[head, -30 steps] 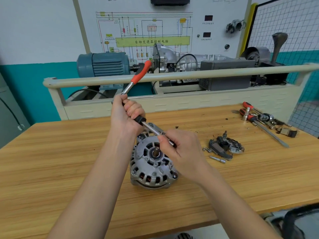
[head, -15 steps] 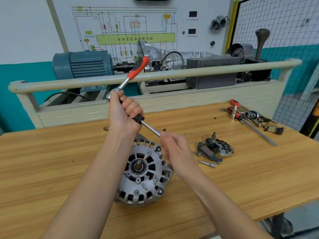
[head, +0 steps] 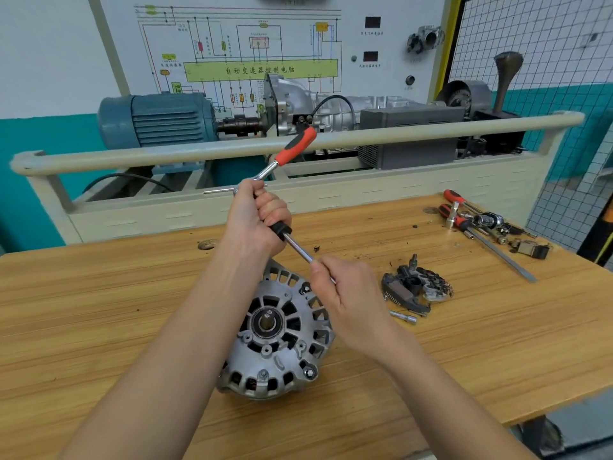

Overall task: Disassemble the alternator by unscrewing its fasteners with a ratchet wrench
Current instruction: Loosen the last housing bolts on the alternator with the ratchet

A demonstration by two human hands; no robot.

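Left hand [head: 257,224]: raised above the alternator, fist closed round the black collar where the ratchet [head: 292,151] meets the extension [head: 298,250]; forearm reaches in from the near left.
Right hand [head: 345,293]: lower and to the right, fingers curled round the extension's lower end at the alternator's far-right rim; the socket tip is hidden under the hand.
Ratchet: its red handle slants up and to the far right, free of both hands, crossing in front of the beige rail [head: 431,131].
Alternator [head: 278,333]: lies on the wooden bench [head: 99,310] at its middle, face up, shaft hub showing, between the two forearms.
Edges: the bench's near edge runs just below the alternator's right side; the rail frame stands along the far edge.
Open room: bare wood to the left of the alternator.
Right side: removed parts [head: 416,288] and a loose socket [head: 403,317] lie near the right hand; spare tools [head: 481,227] lie at the far right corner.
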